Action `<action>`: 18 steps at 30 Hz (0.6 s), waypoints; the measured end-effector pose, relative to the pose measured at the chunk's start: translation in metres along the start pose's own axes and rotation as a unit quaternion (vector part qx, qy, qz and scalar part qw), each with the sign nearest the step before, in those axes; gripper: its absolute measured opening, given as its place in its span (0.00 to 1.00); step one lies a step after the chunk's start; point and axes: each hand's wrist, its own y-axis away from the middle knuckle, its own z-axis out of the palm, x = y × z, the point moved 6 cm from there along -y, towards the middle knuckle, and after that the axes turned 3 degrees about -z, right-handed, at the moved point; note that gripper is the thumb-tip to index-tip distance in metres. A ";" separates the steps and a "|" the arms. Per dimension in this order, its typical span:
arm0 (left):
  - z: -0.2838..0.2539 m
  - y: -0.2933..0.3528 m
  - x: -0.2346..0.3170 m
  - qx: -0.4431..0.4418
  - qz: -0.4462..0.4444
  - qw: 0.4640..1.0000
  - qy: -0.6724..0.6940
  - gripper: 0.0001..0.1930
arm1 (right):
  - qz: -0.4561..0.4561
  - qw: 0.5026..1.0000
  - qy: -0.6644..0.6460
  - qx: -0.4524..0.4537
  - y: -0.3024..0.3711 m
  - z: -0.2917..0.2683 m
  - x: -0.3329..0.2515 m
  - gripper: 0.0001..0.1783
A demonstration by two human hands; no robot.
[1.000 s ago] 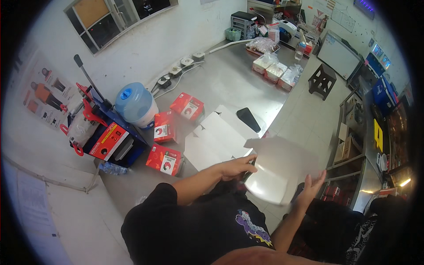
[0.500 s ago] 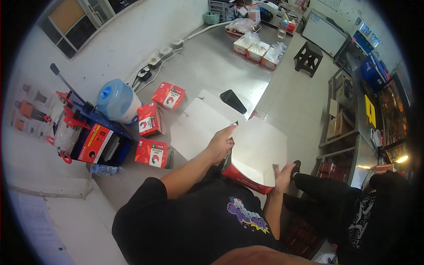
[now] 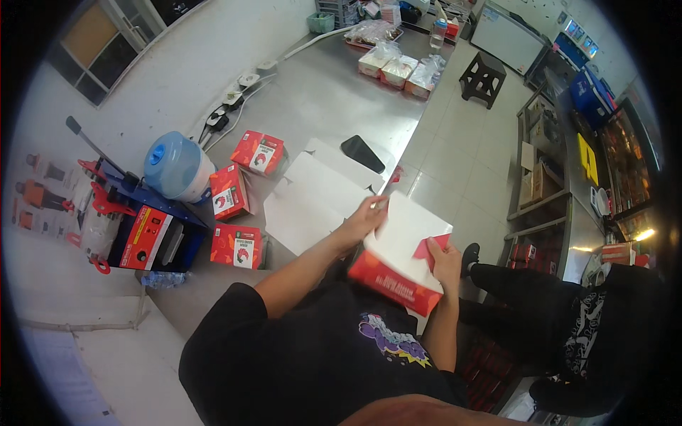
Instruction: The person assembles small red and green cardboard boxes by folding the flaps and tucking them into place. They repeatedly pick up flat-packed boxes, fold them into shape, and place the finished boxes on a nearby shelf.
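Note:
A red paper food box (image 3: 394, 282) with a white inside is held up in front of my shirt, by the table's near edge. My left hand (image 3: 362, 224) is closed on its upper left edge. My right hand (image 3: 446, 261) pinches a red flap at the box's right end, bent over the white inner side. The box's front is slightly blurred. Flat white carton sheets (image 3: 305, 202) lie on the table left of my left hand, with a black phone (image 3: 363, 153) at their far edge.
Three folded red boxes (image 3: 236, 246) stand left of the sheets. Behind them are a blue-capped jug (image 3: 175, 167) and a red-and-blue lever machine (image 3: 145, 238). Filled boxes (image 3: 398, 71) sit at the far end. A person in black (image 3: 597, 334) is at right; a stool (image 3: 483, 78) stands beyond.
The box has turned so its red front shows more. My right hand has moved up and inward, folding the end flap over. My left hand keeps its hold at the edge.

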 end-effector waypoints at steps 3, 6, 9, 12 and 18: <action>0.019 0.024 0.022 -0.201 0.125 0.958 0.161 0.38 | -0.020 0.987 -0.153 0.043 0.010 -0.010 -0.013 0.20; 0.030 0.036 0.026 -0.212 0.114 0.968 -0.073 0.53 | -0.026 0.952 -0.299 0.055 0.012 -0.028 0.001 0.22; 0.023 0.032 0.014 -0.137 0.077 0.964 -0.214 0.63 | -0.108 0.991 -0.049 0.062 0.010 -0.036 0.012 0.22; 0.020 0.027 0.021 -0.074 0.126 0.916 -0.373 0.51 | -0.094 0.974 -0.137 0.155 0.006 -0.052 0.019 0.25; 0.026 0.020 0.010 0.018 0.088 0.995 -0.044 0.32 | -0.213 0.955 -0.203 0.036 0.036 -0.002 -0.052 0.29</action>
